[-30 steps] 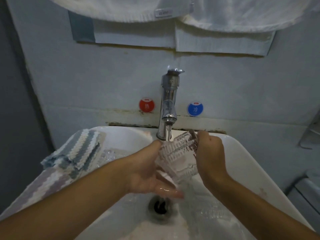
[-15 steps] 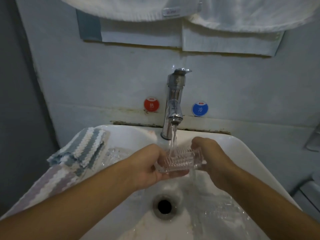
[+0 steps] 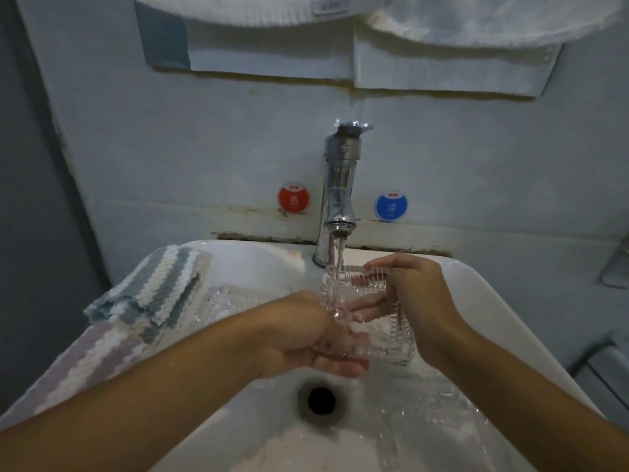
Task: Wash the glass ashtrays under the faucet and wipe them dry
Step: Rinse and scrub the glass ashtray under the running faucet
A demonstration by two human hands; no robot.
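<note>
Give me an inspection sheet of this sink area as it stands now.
Surface: white sink, wet, open drain in the middle.
Job's things: glass ashtray held under the running faucet; a second glass ashtray sits on the sink's left ledge.
Clutter: striped cloth draped over the left rim.
Hands: left hand grips the ashtray's near left side; right hand grips its right side.
Cables: nothing seen.
Surroundings: red sticker and blue sticker on the wall beside the faucet; white towels hang above.
</note>
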